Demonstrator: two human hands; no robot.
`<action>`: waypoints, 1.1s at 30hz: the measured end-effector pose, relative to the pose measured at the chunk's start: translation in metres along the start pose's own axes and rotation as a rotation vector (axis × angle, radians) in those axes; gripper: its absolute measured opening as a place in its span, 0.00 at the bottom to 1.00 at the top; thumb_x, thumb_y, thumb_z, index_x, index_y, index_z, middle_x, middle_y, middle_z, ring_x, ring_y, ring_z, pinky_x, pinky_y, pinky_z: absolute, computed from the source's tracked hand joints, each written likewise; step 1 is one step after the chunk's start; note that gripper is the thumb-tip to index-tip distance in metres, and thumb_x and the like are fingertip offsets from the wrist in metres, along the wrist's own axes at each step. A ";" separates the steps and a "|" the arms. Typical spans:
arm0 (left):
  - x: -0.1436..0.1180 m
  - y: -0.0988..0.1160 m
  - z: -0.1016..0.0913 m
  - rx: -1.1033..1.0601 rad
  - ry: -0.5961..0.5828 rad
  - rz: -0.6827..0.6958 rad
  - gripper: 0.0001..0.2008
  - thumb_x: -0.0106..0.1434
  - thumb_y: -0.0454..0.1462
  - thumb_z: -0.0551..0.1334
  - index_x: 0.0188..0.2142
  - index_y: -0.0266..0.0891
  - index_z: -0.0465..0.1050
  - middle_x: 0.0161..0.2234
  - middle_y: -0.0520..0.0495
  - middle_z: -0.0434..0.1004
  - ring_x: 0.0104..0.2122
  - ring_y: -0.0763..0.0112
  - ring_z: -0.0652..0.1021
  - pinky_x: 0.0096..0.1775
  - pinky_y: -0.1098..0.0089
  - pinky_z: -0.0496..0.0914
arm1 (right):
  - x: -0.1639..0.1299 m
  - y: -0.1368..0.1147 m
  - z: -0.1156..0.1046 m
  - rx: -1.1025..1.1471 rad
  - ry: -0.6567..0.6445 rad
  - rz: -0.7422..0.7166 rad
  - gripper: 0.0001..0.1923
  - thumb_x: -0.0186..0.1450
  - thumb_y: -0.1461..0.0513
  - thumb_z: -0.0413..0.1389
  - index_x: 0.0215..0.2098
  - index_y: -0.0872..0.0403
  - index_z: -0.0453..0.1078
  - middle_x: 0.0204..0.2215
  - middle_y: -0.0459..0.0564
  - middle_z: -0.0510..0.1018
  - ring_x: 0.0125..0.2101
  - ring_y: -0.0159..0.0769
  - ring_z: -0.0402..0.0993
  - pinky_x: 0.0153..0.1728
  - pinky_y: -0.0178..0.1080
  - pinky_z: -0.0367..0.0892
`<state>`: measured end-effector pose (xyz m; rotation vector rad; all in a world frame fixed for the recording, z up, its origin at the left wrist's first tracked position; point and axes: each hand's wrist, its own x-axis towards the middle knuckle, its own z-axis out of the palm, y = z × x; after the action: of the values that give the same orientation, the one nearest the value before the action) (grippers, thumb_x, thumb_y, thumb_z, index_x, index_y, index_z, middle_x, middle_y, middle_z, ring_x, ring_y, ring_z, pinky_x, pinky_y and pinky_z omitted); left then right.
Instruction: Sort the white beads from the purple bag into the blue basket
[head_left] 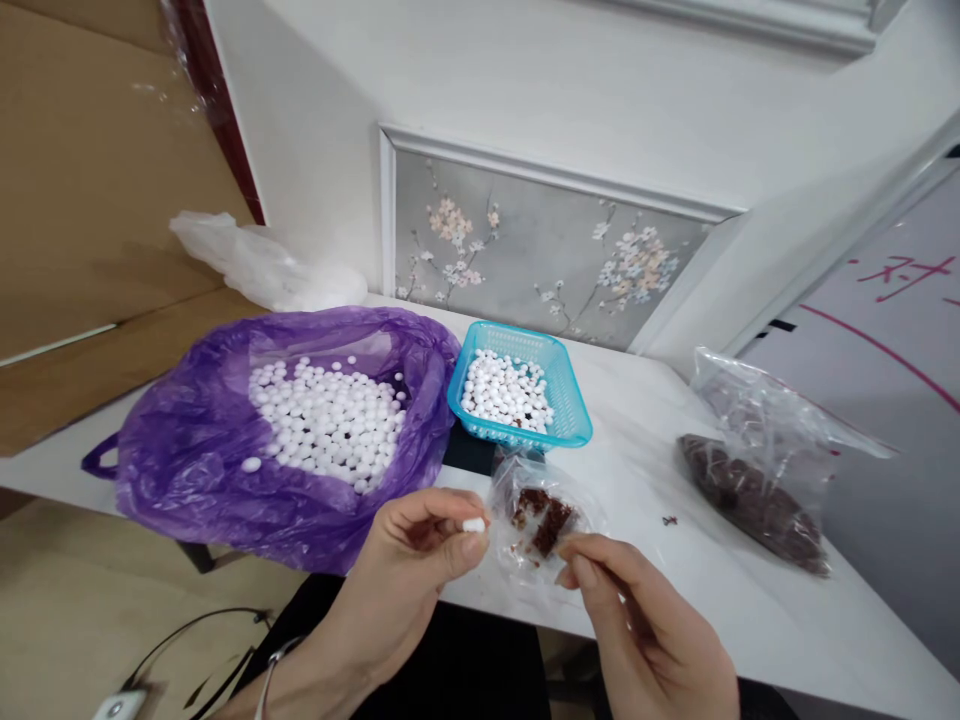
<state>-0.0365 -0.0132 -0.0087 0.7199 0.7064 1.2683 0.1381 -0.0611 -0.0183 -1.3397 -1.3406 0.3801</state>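
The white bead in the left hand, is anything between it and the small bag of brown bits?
Nothing visible. The white bead, pinched in the left hand, sits just left of the small clear bag, which the right hand touches.

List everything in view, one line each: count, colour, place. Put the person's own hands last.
table: one, white, across the middle.
plastic bag: one, purple, left on the table, open, full of white balls.
basket: one, blue, centre of the table, partly filled with white balls.
small bag: one, clear, with brown crumbs, in front of the basket.
large bag: one, clear, with brown crumbs, right on the table.
crumpled bag: one, white, behind the purple one.
wall panel: one, grey with flowers, behind the table.
left hand: one, pinching a white ball.
right hand: one, fingertips at the small bag's edge.
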 end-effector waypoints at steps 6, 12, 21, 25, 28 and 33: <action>0.011 0.003 0.006 -0.015 0.054 -0.027 0.07 0.45 0.34 0.76 0.26 0.42 0.82 0.27 0.53 0.81 0.28 0.79 0.75 0.33 0.81 0.69 | 0.005 0.010 -0.001 -0.138 -0.097 -0.061 0.07 0.67 0.62 0.56 0.43 0.47 0.73 0.32 0.43 0.81 0.28 0.32 0.78 0.31 0.30 0.72; 0.043 0.007 0.017 0.166 0.083 0.090 0.11 0.49 0.34 0.74 0.34 0.41 0.83 0.35 0.49 0.84 0.35 0.73 0.78 0.40 0.77 0.71 | 0.026 0.025 0.029 -0.612 -0.358 -0.216 0.15 0.68 0.68 0.47 0.46 0.53 0.73 0.40 0.54 0.82 0.35 0.40 0.80 0.32 0.37 0.73; 0.108 0.007 0.045 0.607 0.006 0.349 0.27 0.56 0.35 0.67 0.57 0.35 0.71 0.60 0.37 0.69 0.59 0.53 0.69 0.59 0.58 0.62 | 0.036 0.037 0.056 -0.846 -0.514 -0.151 0.12 0.57 0.75 0.54 0.32 0.56 0.76 0.33 0.57 0.83 0.33 0.48 0.81 0.26 0.39 0.65; 0.088 0.047 0.025 0.820 -0.087 0.413 0.19 0.58 0.36 0.65 0.50 0.41 0.78 0.55 0.44 0.76 0.58 0.55 0.70 0.60 0.61 0.58 | 0.032 0.041 0.055 -0.839 -0.514 -0.160 0.12 0.60 0.74 0.53 0.31 0.54 0.76 0.33 0.56 0.82 0.35 0.46 0.80 0.27 0.38 0.64; 0.078 0.085 -0.008 1.404 -0.083 0.459 0.15 0.64 0.39 0.58 0.46 0.43 0.80 0.45 0.47 0.83 0.46 0.54 0.79 0.51 0.61 0.67 | 0.031 0.044 0.054 -0.802 -0.490 -0.175 0.13 0.61 0.73 0.52 0.32 0.52 0.75 0.36 0.54 0.82 0.36 0.44 0.79 0.28 0.37 0.64; 0.095 0.094 -0.057 1.724 -0.035 0.399 0.15 0.60 0.32 0.56 0.41 0.40 0.81 0.43 0.41 0.84 0.45 0.53 0.79 0.48 0.62 0.68 | 0.027 0.047 0.055 -0.691 -0.399 -0.210 0.12 0.64 0.70 0.47 0.31 0.54 0.70 0.32 0.54 0.79 0.30 0.42 0.77 0.26 0.37 0.64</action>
<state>-0.1210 0.0993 0.0262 2.3270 1.6585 0.6984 0.1226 0.0007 -0.0613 -1.7115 -2.0455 0.0256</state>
